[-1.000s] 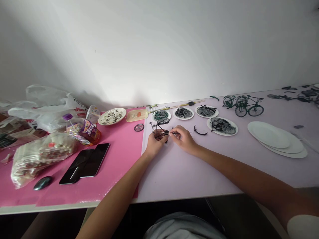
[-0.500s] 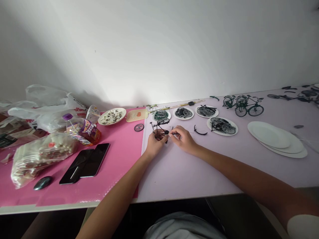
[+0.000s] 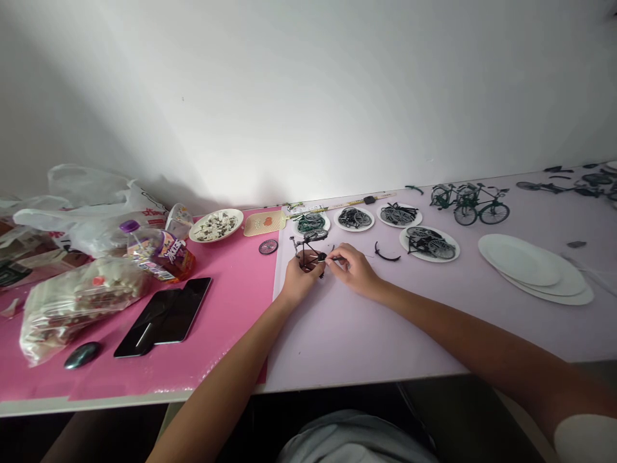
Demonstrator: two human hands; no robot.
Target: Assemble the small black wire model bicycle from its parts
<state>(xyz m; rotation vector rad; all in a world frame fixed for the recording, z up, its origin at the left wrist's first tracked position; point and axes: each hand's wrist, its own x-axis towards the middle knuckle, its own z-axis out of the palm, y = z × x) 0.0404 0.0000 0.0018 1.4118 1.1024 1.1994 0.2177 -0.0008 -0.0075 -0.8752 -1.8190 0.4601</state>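
Note:
My left hand point(image 3: 301, 278) is closed around the frame of a small black model bicycle point(image 3: 308, 247), which has one wheel showing at its far end. Fingers pinched together, my right hand point(image 3: 354, 267) meets the bicycle near its crank and grips a thin dark part point(image 3: 338, 259) too small to name. A loose black wheel point(image 3: 268, 247) lies on the pink mat to the left. Right of my hands rests a curved black piece point(image 3: 387, 253). White plates of bicycle parts, among them a plate with grey wheels point(image 3: 405, 251), stand behind my hands.
Assembled green model bicycles point(image 3: 475, 204) stand at the back right, with stacked white plates point(image 3: 518, 260) nearer. A tape measure point(image 3: 370, 200) lies by the wall. Leftward are a bowl point(image 3: 195, 235), a drink bottle point(image 3: 159, 251), plastic bags point(image 3: 91, 209), two phones point(image 3: 186, 312) and a mouse point(image 3: 83, 355).

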